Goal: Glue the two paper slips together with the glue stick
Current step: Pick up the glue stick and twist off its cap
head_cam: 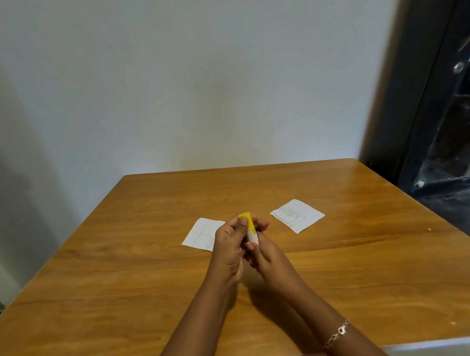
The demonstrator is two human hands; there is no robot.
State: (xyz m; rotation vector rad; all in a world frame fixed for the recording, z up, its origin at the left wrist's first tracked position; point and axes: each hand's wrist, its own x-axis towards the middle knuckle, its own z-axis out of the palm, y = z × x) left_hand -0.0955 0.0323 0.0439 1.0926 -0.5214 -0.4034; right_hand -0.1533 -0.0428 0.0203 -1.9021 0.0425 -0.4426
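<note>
A yellow and white glue stick point(250, 227) stands upright above the middle of the wooden table point(125, 276), held in both hands. My left hand point(229, 248) wraps its yellow cap end from the left. My right hand point(266, 253) grips its white lower body from the right. One printed paper slip point(202, 234) lies flat just left of the hands, partly hidden behind my left hand. A second printed slip point(297, 215) lies flat to the right, apart from the first.
A pale wall point(197, 85) rises behind the table's far edge. A dark glass door or window point(447, 141) stands at the right. A silver bracelet point(337, 333) sits on my right wrist.
</note>
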